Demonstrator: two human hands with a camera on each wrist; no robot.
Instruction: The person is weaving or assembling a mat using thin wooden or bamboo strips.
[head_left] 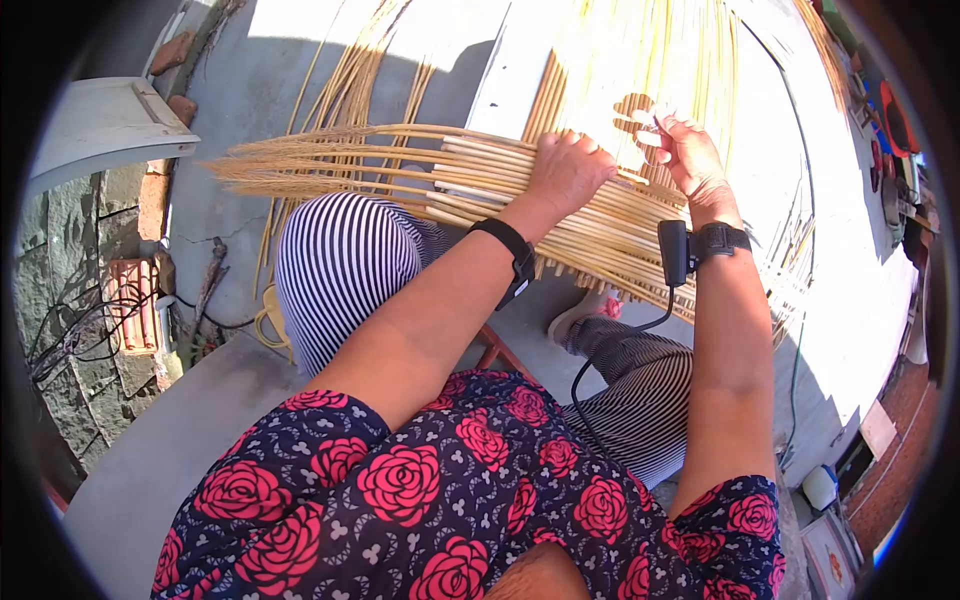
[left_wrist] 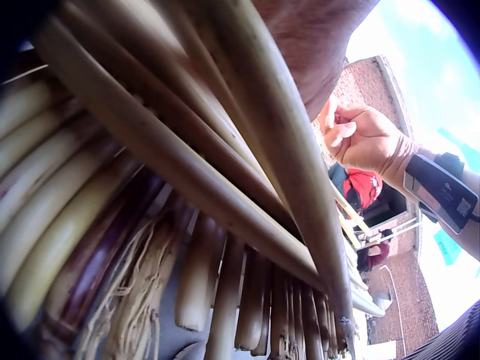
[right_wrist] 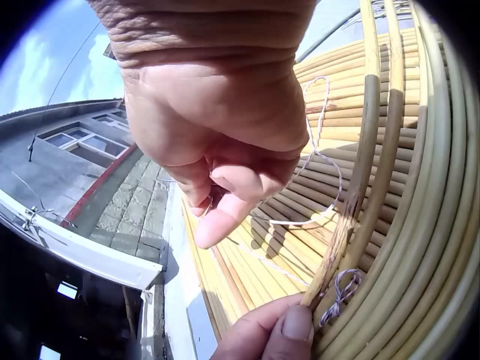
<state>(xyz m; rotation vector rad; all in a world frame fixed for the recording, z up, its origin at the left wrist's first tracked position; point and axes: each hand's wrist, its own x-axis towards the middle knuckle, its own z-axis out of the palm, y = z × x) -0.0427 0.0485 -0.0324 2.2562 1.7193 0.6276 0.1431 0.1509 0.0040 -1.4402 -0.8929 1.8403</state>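
Pale yellow reeds (head_left: 600, 235) lie side by side in a thick band across the person's lap, brushy tips at the left. My left hand (head_left: 572, 178) lies over the band's far edge. In the right wrist view its thumb (right_wrist: 298, 324) and a finger pinch a brownish reed (right_wrist: 346, 217) near its end. Beside that thumb sits a small knot (right_wrist: 342, 296) of white-and-purple string. My right hand (head_left: 692, 160) is raised just right of the left, fingers curled and pinched together. A loop of string (right_wrist: 337, 169) trails over the reeds beside these fingers, which hide its end.
More long reeds (head_left: 640, 60) stretch away from the lap on the sunlit ground. Loose brushy stalks (head_left: 350, 70) lie at the upper left. A white plastic chair (head_left: 115, 130) stands at the left, near a stone wall (head_left: 70, 260). Striped knees (head_left: 340, 245) are under the band.
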